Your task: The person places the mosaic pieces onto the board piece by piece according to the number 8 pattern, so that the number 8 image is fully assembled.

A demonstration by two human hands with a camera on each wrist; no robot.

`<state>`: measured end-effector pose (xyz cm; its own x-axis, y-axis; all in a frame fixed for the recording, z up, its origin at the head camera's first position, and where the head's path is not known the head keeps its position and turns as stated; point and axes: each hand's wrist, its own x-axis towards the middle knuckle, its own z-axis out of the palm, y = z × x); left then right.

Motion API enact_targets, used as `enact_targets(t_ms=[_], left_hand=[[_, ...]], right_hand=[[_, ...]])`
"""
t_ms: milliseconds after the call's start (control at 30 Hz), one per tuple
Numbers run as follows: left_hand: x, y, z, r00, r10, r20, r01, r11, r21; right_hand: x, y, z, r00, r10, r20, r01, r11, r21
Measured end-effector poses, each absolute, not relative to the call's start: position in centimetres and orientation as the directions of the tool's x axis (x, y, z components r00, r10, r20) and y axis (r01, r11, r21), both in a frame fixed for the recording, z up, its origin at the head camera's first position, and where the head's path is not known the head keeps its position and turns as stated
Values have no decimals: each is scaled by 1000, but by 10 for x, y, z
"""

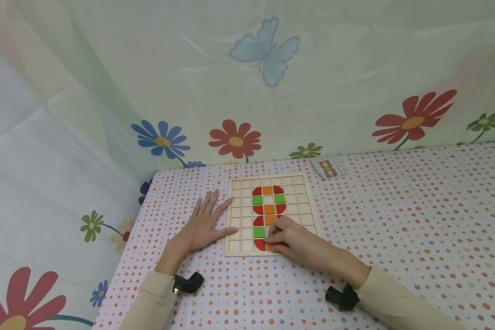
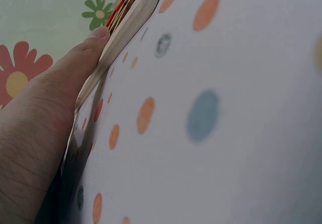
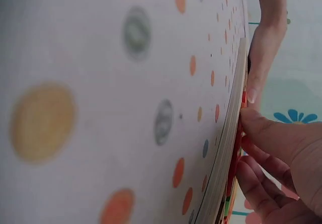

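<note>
On the pale wooden grid board (image 1: 299,181), red rounded tiles (image 1: 257,191), green square tiles (image 1: 259,232) and orange square tiles (image 1: 267,190) form two joined rings. My left hand (image 1: 204,224) lies with fingers spread along the board's left side, thumb at its edge. In the left wrist view that thumb (image 2: 83,58) reaches over the rim. My right hand (image 1: 293,236) bends its fingers and thumb together over the lower ring, covering its right side. Between these fingers and the board, the right wrist view shows a red tile (image 3: 235,156), pinched at the front row.
A small card (image 1: 328,167) with a printed coloured grid pattern lies behind the board to the right. The table has a dotted cloth (image 1: 396,215). A flowered curtain (image 1: 334,101) hangs along the back and left. Dark wrist cameras (image 1: 341,298) sit on both wrists.
</note>
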<state>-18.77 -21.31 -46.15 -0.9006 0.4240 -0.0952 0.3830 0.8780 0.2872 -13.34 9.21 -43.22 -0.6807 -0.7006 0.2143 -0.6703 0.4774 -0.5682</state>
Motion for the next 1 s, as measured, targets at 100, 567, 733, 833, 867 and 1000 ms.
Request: enact_targets(t_ms=[100,567,733,833,867,1000], left_hand=[[-188,-213,-461,-900,426,-97,383,877,290],[-188,-211,-461,-900,425,-98,382,877,292],[-187,-212,-457,-899,422,-120,370,877,306],[-184,-214,-450,-892,426,-150,359,870,337],[-182,-215,-446,-888,434,-150,365,865,345],[-176,-219,-433,-875,484,-23,447,823,352]], right_hand=[[-133,91,-433,-668,-709,228,-686,466,-558],[-134,99,-432,-742,-640,201,-607,514,-606],[-133,118,-426,-829,-504,244,-534,582,-613],[-135,136,-422,-860,-448,246,-500,638,-585],[-136,143,-421,-865,-434,252,-496,659,-565],[-142,178,-416,-868,-390,309,-496,728,-473]])
